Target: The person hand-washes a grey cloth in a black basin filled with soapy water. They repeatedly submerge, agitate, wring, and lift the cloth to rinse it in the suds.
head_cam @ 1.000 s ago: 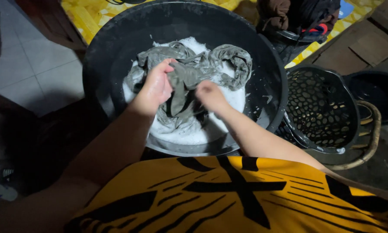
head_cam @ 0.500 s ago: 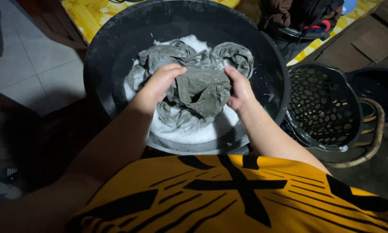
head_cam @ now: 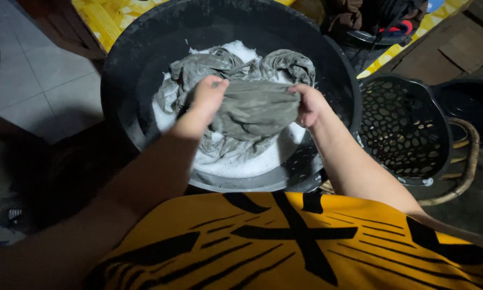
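Note:
A wet grey garment (head_cam: 252,107) lies in white soapy water inside a large black basin (head_cam: 145,48). My left hand (head_cam: 206,96) grips one part of the cloth and my right hand (head_cam: 308,104) grips another. Between them a stretch of the fabric is pulled flat and lifted a little above the suds. The rest of the garment lies bunched at the far side of the basin.
A black perforated laundry basket (head_cam: 400,131) stands right of the basin, with a dark tub (head_cam: 475,110) behind it. Dark clothes (head_cam: 370,19) are piled at the top right on a yellow patterned mat (head_cam: 104,16). Grey floor tiles (head_cam: 42,86) lie to the left.
My hands, close together on bunched cloth a second ago, have moved apart, the right one going rightward, and the fabric between them is now stretched out.

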